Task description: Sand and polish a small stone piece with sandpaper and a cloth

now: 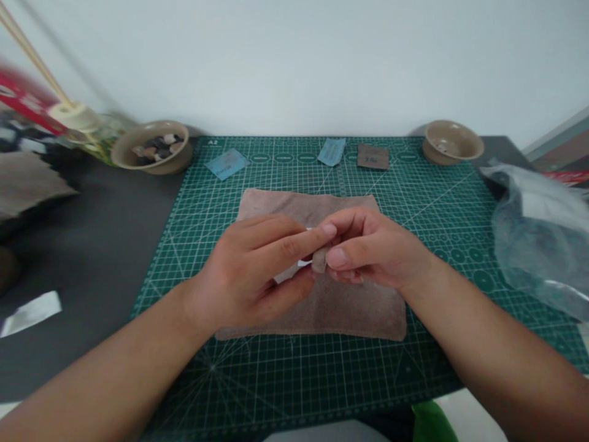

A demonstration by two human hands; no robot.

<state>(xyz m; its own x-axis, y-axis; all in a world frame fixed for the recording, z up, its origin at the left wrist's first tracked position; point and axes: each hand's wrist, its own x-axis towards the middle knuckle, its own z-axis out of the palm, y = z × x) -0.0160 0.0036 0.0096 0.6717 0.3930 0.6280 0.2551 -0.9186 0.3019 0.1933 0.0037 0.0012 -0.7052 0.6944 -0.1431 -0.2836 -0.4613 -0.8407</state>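
Both my hands meet above a brownish-pink cloth [322, 313], fingertips close together. A small grey-brown stone [319, 260] is pinched between the thumb and fingers of my right hand [368, 245]. My left hand [257, 264] is closed around a thin white piece [286, 274], which shows between its thumb and fingers and reaches the stone. Its index fingertip touches the right hand's fingers. The fingers cover most of the white piece, so its kind is unclear. Under the cloth lies a green cutting mat [184, 356].
A bowl of several stones [159, 147] stands back left, beside a reed diffuser [76, 116]. Blue sheets [227, 164] and a brown marked square [373, 157] lie along the mat's back. Another bowl [453, 144] is back right, a clear plastic bag [543, 239] right, a white scrap [34, 312] left.
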